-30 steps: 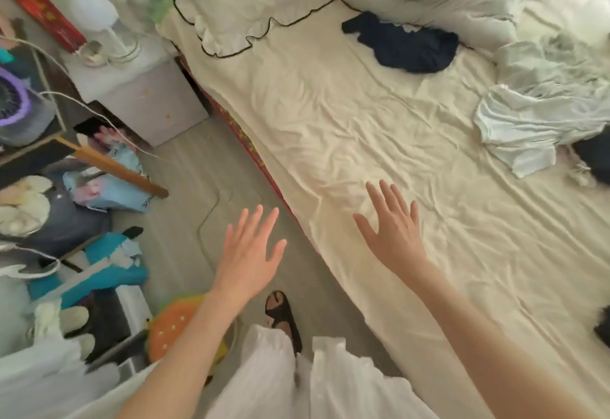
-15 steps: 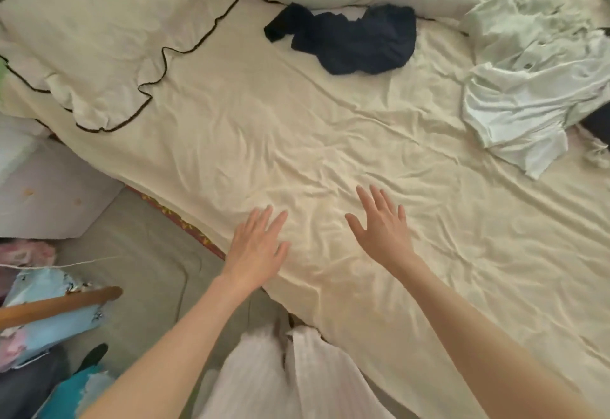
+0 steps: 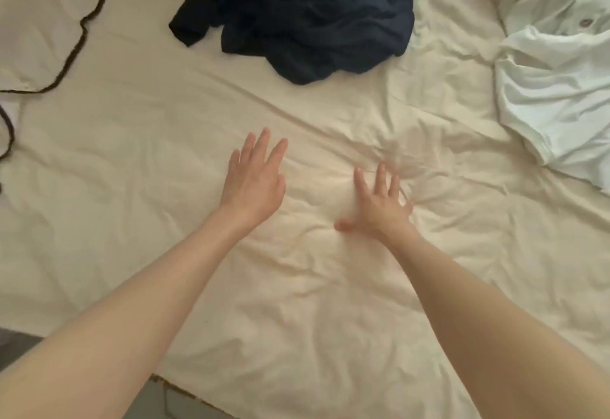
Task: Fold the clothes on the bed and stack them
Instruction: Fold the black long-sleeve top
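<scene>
Step in hand: we judge this to be clearing and smoothing a work patch on the bed sheet before any garment is picked up; nothing is folded yet.
Left hand: grip wide, fingers straight, palm down, holding nothing; whether it touches the sheet we cannot tell.
Right hand: grip wide, fingers spread, flat on the sheet amid wrinkles; holding nothing.
Dark navy garment: crumpled at the far side of the bed, beyond both hands, apart from them.
Pale white garment: bunched at the far right, buttons visible near its top; well apart from the right hand.
Pillow: far left, dark piped edge.
Technique note: we would press the creases outward from the centre, then draw the navy piece onto the flattened patch.
Risk: a wrinkled base could skew the folds.
</scene>
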A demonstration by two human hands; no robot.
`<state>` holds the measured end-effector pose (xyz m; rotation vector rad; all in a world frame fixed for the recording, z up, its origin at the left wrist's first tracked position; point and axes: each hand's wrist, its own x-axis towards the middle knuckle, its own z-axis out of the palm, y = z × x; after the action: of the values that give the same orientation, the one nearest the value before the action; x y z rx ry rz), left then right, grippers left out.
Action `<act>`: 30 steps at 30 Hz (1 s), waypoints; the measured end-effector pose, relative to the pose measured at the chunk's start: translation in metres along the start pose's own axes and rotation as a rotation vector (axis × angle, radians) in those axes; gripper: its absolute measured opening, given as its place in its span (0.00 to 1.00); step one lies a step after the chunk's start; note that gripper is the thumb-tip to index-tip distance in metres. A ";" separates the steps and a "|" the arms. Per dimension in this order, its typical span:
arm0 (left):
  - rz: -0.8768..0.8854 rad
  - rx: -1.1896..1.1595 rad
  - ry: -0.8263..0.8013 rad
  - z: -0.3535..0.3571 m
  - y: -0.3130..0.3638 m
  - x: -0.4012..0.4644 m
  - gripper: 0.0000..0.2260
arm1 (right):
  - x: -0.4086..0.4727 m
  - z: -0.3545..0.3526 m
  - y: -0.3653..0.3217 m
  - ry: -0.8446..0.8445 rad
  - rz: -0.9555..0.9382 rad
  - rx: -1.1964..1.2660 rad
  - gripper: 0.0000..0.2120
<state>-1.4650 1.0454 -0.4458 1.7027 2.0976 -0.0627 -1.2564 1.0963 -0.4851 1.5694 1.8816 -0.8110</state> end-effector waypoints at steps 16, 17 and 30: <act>0.056 0.100 0.238 -0.018 0.008 0.186 0.19 | 0.020 0.007 -0.009 0.018 0.050 -0.040 0.53; 0.057 0.105 0.239 -0.018 0.007 0.189 0.16 | 0.020 0.007 -0.010 0.020 0.052 -0.045 0.53; 0.169 -0.015 -0.017 0.009 0.016 -0.001 0.09 | -0.005 -0.030 -0.005 0.094 -0.017 0.243 0.22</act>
<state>-1.4471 1.0456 -0.4497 1.8567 1.9295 -0.0107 -1.2618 1.1151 -0.4610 1.7664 1.9226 -1.0218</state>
